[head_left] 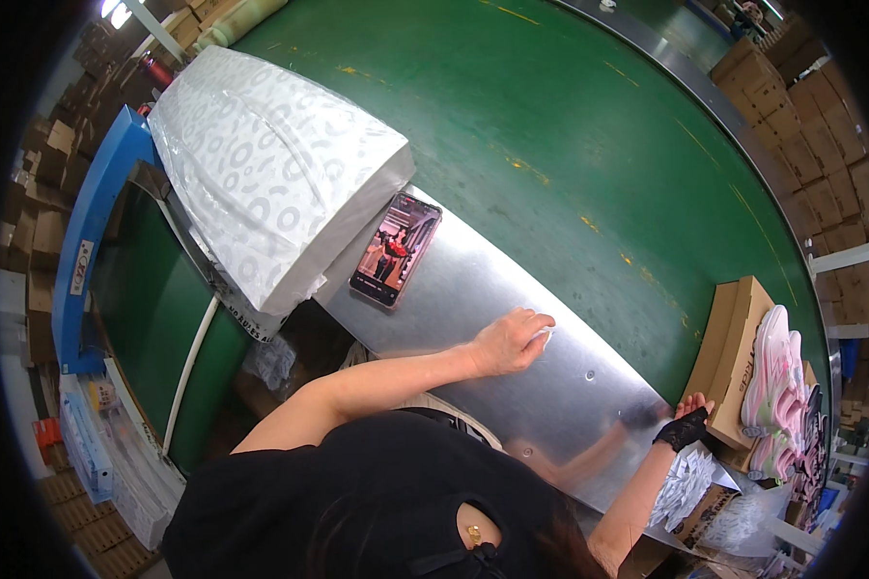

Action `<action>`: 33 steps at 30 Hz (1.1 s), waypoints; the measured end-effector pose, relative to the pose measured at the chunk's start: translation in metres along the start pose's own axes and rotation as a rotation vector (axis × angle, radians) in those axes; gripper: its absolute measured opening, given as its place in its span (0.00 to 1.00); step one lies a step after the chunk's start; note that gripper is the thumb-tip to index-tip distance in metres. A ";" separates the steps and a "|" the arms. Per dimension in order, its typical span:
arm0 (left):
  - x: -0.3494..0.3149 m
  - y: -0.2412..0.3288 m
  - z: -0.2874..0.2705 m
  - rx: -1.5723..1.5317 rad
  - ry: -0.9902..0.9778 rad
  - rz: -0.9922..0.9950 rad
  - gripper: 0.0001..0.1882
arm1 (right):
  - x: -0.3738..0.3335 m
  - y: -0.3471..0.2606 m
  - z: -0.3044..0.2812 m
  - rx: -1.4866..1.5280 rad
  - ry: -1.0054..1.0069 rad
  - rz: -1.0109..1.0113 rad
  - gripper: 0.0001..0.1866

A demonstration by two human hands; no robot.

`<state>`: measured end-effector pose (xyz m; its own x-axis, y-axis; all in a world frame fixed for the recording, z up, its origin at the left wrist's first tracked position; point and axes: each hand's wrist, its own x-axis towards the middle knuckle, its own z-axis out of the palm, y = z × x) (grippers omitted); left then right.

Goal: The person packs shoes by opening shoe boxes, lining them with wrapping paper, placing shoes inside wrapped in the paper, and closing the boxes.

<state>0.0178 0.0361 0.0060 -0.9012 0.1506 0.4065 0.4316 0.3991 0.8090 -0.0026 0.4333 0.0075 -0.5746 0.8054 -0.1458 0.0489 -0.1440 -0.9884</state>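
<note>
Over the bare metal strip (473, 280), my left hand (514, 343) is closed in a pinch. A small white piece (547, 337) shows at its fingertips; its kind is too small to make out. My right hand (687, 423), in a black fingerless glove, reaches out at the right with its fingers stretched and nothing visible in them. Those fingers are beside the lower end of a brown cardboard box (727, 352). Just below the right hand lies a heap of small white slips or packets (684, 490). Pink and white shoes (772, 376) are stacked against the box's right side.
A phone (396, 251) with a lit screen lies on the metal strip, near a big stack of patterned white wrapping paper (270, 164). The green conveyor belt (550, 145) runs beyond. A blue curved frame (82, 251) stands at left. Cardboard cartons (801, 145) pile up at far right.
</note>
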 end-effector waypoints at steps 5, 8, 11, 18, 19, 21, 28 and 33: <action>-0.001 0.000 0.001 -0.008 0.019 0.018 0.10 | -0.007 -0.038 -0.017 0.175 -0.366 0.342 0.14; 0.000 0.003 0.002 -0.025 0.019 0.008 0.10 | 0.010 -0.037 -0.066 0.288 -0.687 0.358 0.16; 0.002 0.004 -0.001 -0.006 0.011 -0.005 0.09 | 0.004 -0.055 -0.090 0.137 -0.521 0.345 0.17; 0.002 0.003 0.001 -0.025 0.030 0.008 0.09 | 0.046 -0.055 -0.083 0.092 0.113 0.389 0.20; 0.003 0.002 0.001 -0.027 0.031 0.020 0.09 | 0.058 -0.047 -0.083 0.149 0.039 0.369 0.20; 0.002 0.002 0.002 -0.024 0.025 0.018 0.10 | 0.094 -0.029 -0.088 0.174 -0.097 0.370 0.20; 0.001 0.003 -0.003 -0.005 0.038 0.012 0.10 | 0.027 -0.024 0.023 0.184 -0.194 0.364 0.18; 0.001 0.000 0.002 -0.014 0.032 0.010 0.10 | -0.053 -0.021 0.080 0.197 -0.352 0.428 0.17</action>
<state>0.0165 0.0383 0.0050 -0.8954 0.1255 0.4273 0.4409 0.3852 0.8107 -0.0386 0.3477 0.0397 -0.7758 0.4174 -0.4731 0.2024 -0.5456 -0.8132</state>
